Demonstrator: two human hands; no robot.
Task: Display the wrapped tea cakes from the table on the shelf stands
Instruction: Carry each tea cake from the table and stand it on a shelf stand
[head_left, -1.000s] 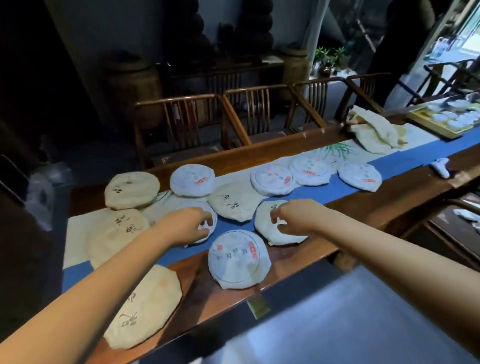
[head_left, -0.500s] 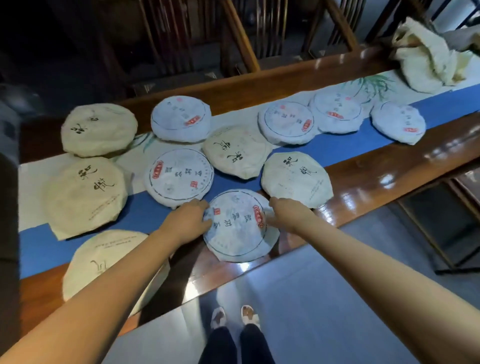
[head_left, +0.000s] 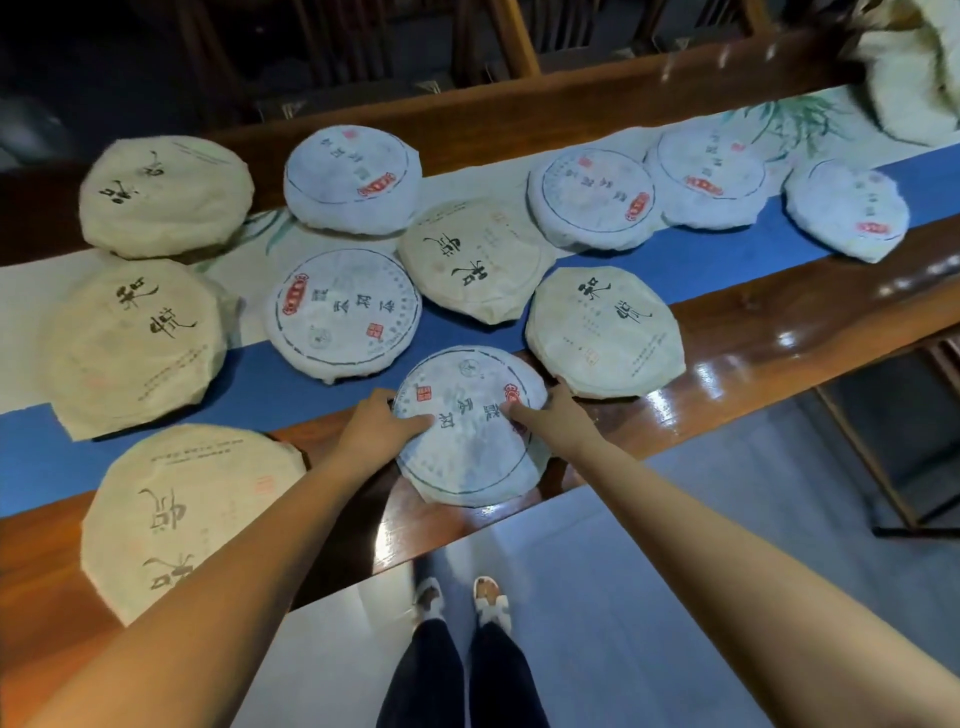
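A: Currently, where is the target tea cake (head_left: 470, 431)?

B: On the near edge of the worktop (head_left: 753, 353), flat, slightly overhanging, directly ahead of the person.

A: Hand state?

B: Left hand (head_left: 376, 428) grips the left rim, thumb on top. Right hand (head_left: 553, 418) grips the right rim. The cake lies between them, both equally near.

A: Next move?

B: Probably a level two-handed lift. No shelf stands are in view.

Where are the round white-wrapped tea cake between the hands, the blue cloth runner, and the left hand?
Round white-wrapped tea cake (head_left: 470, 441): head view, centre of its printed face.
Blue cloth runner (head_left: 249, 387): head view, bare strip between cakes.
Left hand (head_left: 376, 431): head view, back of the hand.
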